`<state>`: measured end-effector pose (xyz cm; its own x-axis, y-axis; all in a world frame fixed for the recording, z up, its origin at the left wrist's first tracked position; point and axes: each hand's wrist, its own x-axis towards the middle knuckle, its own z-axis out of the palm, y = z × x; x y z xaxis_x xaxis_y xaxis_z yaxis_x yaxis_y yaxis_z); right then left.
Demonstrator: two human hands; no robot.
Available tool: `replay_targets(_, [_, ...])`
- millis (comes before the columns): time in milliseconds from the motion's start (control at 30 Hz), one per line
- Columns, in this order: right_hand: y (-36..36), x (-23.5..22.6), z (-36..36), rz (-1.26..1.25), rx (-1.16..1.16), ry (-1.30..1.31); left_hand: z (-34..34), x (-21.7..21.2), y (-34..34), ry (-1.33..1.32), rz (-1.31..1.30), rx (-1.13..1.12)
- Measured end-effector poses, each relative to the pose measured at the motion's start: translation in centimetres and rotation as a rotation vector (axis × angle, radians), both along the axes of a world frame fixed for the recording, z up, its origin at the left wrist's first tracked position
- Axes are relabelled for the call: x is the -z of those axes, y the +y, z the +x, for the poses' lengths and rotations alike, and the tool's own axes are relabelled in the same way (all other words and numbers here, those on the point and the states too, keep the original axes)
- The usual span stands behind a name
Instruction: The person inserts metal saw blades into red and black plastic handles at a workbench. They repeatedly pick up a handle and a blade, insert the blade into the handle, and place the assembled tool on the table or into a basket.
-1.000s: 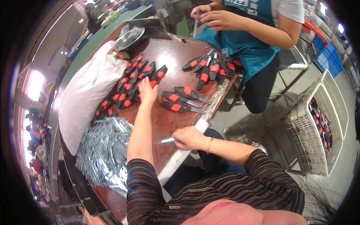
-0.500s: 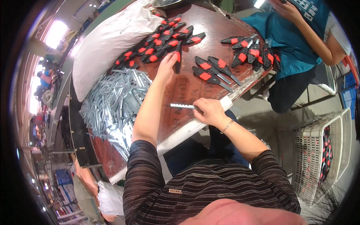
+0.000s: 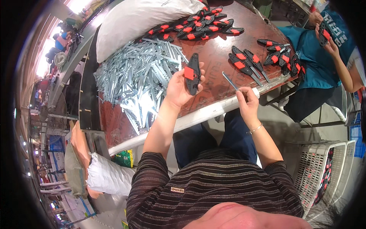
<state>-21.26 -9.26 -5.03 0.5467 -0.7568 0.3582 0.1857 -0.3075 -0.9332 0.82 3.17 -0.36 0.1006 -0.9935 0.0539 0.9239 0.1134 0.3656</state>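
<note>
My left hand point(image 3: 178, 88) is wrapped round a black plastic piece point(image 3: 195, 70) with a red tab, held upright over the near part of the table. To its right, my right hand point(image 3: 248, 100) pinches one end of a thin metal strip point(image 3: 230, 81), which points away and to the left, apart from the black piece. A heap of loose metal strips point(image 3: 141, 72) lies left of my left hand. Beyond it is a pile of black pieces with red tabs point(image 3: 206, 23). Several more, with metal strips sticking out of them, form a group point(image 3: 249, 63) beyond my right hand.
A large white sack point(image 3: 139, 19) lies along the far left of the red-brown table point(image 3: 213, 97). At the right, a co-worker in teal point(image 3: 305, 49) holds a similar black piece point(image 3: 324, 33). A white plastic crate point(image 3: 309, 171) with such pieces stands at the lower right.
My left hand has brought a black piece from the pile toward me. My right hand has lifted and turned the metal strip, now pointing farther away. The whole view has shifted.
</note>
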Motion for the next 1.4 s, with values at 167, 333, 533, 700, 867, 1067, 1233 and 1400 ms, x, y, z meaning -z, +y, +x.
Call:
replay_targets(167, [2.3, -1.4, -1.8, 0.016, -0.055, 0.088, -1.8, 0.2, -0.4, 0.228, -0.112, -0.033])
replay_targets(333, [3.6, -1.9, -2.9, -0.124, -0.022, 0.196, -3.5, -0.7, -1.8, 0.380, -0.115, -0.181])
replay_targets(533, [3.6, -2.7, -2.8, -0.125, -0.026, 0.203, -4.5, -0.8, -3.3, 0.539, -0.142, -0.206])
replay_targets(700, [3.4, -3.7, -2.8, -0.125, -0.014, 0.255, -5.4, -0.6, -3.6, 0.503, -0.126, -0.224])
replay_targets(867, [3.4, -4.9, -2.7, -0.014, -0.001, 0.326, -5.9, 0.2, -4.5, 0.343, -0.117, -0.335])
replay_targets(1067, [3.7, -6.3, 0.1, -0.083, 0.092, 0.356, -9.2, 0.1, -5.3, 0.163, -0.099, -0.330])
replay_targets(1233, [2.8, -5.1, 0.9, -0.135, 0.097, 0.497, -9.1, 0.4, -5.8, 0.026, -0.104, -0.393])
replay_targets(1400, [1.5, -4.6, 0.9, -0.253, 0.081, 0.346, -9.0, 0.4, -6.0, -0.151, -0.067, -0.370])
